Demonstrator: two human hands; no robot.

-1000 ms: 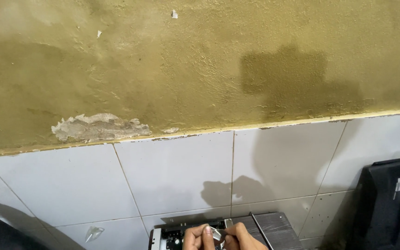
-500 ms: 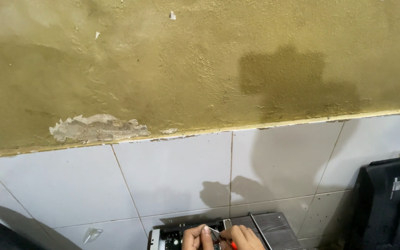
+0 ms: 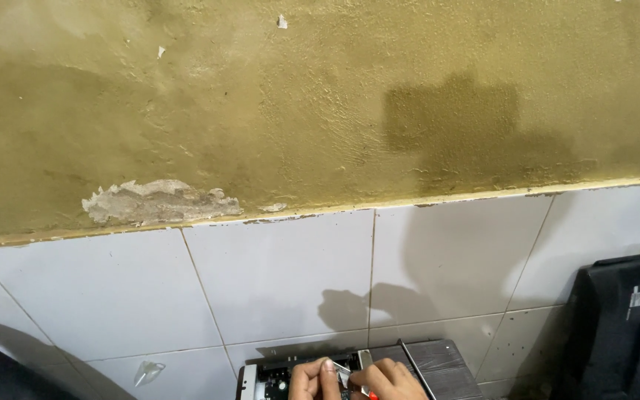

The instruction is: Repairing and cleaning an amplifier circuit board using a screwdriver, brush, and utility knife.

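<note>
My left hand and right hand sit close together at the frame's bottom edge, pinching a small silvery part over the opened electronic device lying against the tiled wall. Its cover looks already off; the remaining work is hidden below view.

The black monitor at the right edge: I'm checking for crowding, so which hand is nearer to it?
Right. The right hand lies on the monitor's side of the opened device, though well apart from it; the left hand sits beyond it, farther away.
</note>
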